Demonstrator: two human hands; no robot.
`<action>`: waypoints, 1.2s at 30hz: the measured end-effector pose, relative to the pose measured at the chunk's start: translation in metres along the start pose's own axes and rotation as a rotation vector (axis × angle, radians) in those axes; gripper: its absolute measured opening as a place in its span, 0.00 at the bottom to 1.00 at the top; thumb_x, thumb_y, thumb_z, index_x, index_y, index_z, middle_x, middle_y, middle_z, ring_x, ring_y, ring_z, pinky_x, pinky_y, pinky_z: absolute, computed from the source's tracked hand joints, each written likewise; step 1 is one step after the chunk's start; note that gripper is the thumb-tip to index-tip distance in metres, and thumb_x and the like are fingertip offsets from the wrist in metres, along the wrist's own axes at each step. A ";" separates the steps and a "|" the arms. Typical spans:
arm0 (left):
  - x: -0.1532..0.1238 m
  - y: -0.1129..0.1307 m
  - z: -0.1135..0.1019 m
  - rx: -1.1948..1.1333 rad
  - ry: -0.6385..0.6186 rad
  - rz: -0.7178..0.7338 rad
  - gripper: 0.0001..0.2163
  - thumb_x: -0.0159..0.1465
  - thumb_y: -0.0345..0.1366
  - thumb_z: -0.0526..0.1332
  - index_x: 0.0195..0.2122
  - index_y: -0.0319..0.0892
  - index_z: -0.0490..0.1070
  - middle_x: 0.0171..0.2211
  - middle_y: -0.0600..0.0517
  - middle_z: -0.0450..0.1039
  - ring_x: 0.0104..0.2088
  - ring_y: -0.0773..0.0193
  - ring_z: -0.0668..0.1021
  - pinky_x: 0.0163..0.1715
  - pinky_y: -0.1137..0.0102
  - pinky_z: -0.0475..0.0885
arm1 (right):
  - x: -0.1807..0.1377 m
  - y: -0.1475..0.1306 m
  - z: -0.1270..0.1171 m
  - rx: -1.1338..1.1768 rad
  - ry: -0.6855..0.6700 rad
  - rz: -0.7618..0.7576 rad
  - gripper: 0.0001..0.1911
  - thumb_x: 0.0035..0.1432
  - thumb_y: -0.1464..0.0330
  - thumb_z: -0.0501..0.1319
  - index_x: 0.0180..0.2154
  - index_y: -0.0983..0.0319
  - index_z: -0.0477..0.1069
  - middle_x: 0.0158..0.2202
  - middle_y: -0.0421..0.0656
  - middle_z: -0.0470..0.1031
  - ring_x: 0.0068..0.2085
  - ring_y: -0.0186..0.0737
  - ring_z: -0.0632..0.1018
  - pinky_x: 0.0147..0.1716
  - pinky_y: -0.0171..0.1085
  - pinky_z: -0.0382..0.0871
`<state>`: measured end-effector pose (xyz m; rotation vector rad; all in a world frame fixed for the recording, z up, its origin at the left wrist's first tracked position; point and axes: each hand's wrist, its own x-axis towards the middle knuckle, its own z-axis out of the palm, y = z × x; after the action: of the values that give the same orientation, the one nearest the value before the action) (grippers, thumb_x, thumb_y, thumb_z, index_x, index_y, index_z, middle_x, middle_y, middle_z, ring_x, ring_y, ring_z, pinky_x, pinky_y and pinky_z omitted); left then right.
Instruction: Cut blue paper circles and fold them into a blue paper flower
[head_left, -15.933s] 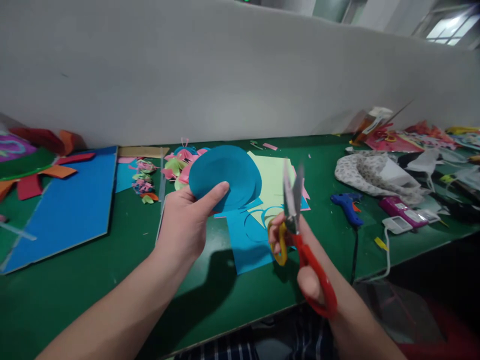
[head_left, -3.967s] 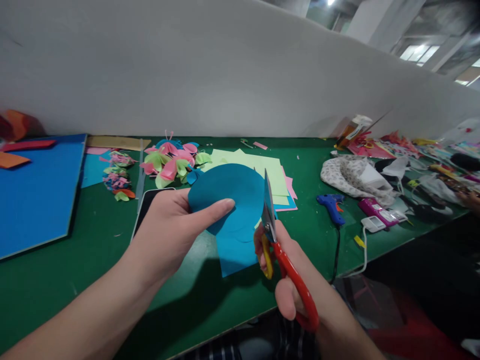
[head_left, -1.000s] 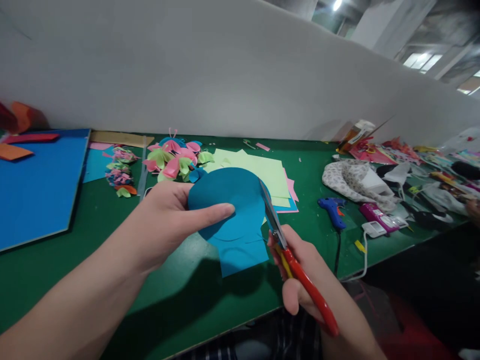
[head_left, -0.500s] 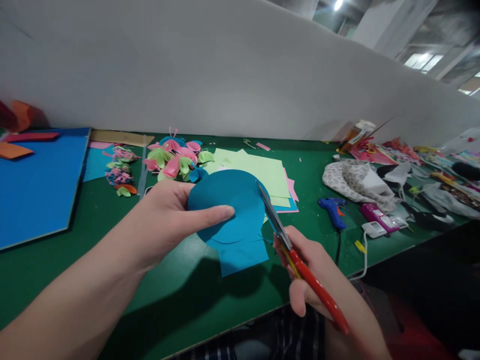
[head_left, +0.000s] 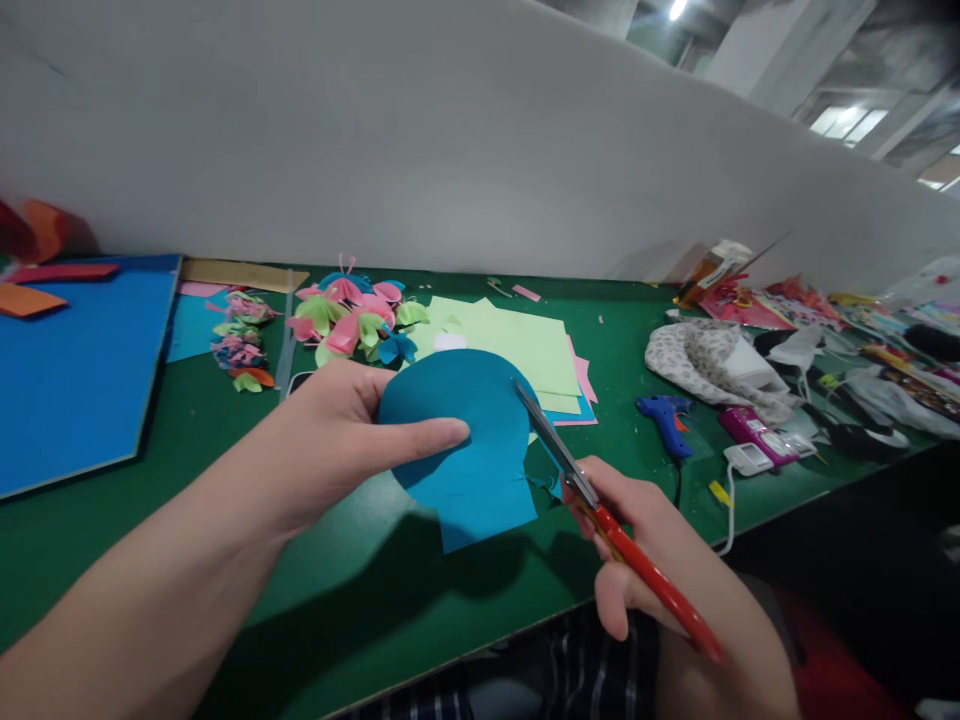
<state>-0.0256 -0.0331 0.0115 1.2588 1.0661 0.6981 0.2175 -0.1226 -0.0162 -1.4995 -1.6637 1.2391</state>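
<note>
My left hand point(head_left: 352, 435) pinches a sheet of blue paper point(head_left: 465, 480), thumb on top and fingers hidden beneath. The paper has a rounded upper outline and a square-cornered flap at the bottom. Red-handled scissors point(head_left: 570, 470) are gripped in my right hand point(head_left: 637, 530). Their blades lie at the paper's right edge, tips over its upper right part. A narrow curled blue strip hangs by the blades near my right fingers. Behind the paper lies a stack of pale green sheets point(head_left: 517, 345), with pink and blue sheets under it.
Folded paper petals point(head_left: 349, 315) in pink, green and blue lie behind my left hand. Paper scraps point(head_left: 240, 345) and a blue board point(head_left: 75, 370) are at left. To the right are a blue glue gun point(head_left: 666, 422), a patterned cloth point(head_left: 716, 360) and a purple device point(head_left: 759, 435).
The scissors and my right hand have shifted slightly right and down. The paper's top edge has dipped a little, and a whitish round patch shows behind it.
</note>
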 end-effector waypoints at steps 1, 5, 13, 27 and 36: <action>0.000 -0.001 -0.001 0.004 -0.008 0.006 0.08 0.46 0.39 0.72 0.21 0.41 0.78 0.23 0.51 0.79 0.21 0.65 0.78 0.20 0.74 0.75 | 0.000 0.001 0.000 0.006 0.001 0.001 0.26 0.33 0.55 0.73 0.29 0.57 0.61 0.25 0.35 0.55 0.20 0.29 0.62 0.13 0.29 0.51; 0.002 -0.002 -0.002 0.035 -0.039 0.004 0.08 0.47 0.40 0.71 0.23 0.41 0.78 0.24 0.50 0.79 0.22 0.63 0.78 0.22 0.73 0.76 | -0.001 0.001 -0.003 0.047 -0.028 0.042 0.26 0.33 0.55 0.73 0.29 0.57 0.62 0.26 0.35 0.55 0.20 0.28 0.61 0.12 0.29 0.54; 0.007 -0.003 -0.004 0.114 -0.033 0.013 0.09 0.47 0.41 0.70 0.21 0.41 0.76 0.20 0.52 0.76 0.20 0.67 0.75 0.20 0.75 0.71 | -0.017 0.010 -0.033 0.033 -0.041 -0.002 0.24 0.34 0.60 0.74 0.34 0.57 0.68 0.28 0.38 0.68 0.26 0.36 0.68 0.20 0.32 0.63; 0.014 -0.024 0.034 0.602 -0.387 0.030 0.15 0.54 0.44 0.60 0.17 0.41 0.63 0.16 0.57 0.57 0.18 0.70 0.60 0.18 0.75 0.55 | 0.031 0.005 0.020 0.254 0.162 -0.276 0.14 0.56 0.73 0.60 0.41 0.56 0.58 0.35 0.37 0.65 0.37 0.34 0.71 0.38 0.37 0.67; 0.021 -0.031 0.039 0.284 -0.085 0.082 0.13 0.53 0.46 0.64 0.23 0.40 0.72 0.23 0.53 0.72 0.23 0.66 0.72 0.25 0.73 0.68 | 0.051 0.016 0.037 0.465 0.547 -0.235 0.17 0.51 0.70 0.63 0.39 0.55 0.57 0.32 0.35 0.63 0.29 0.31 0.69 0.29 0.33 0.66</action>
<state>0.0145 -0.0367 -0.0254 1.5700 1.0741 0.5622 0.1815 -0.0841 -0.0545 -1.1735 -1.0630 0.8988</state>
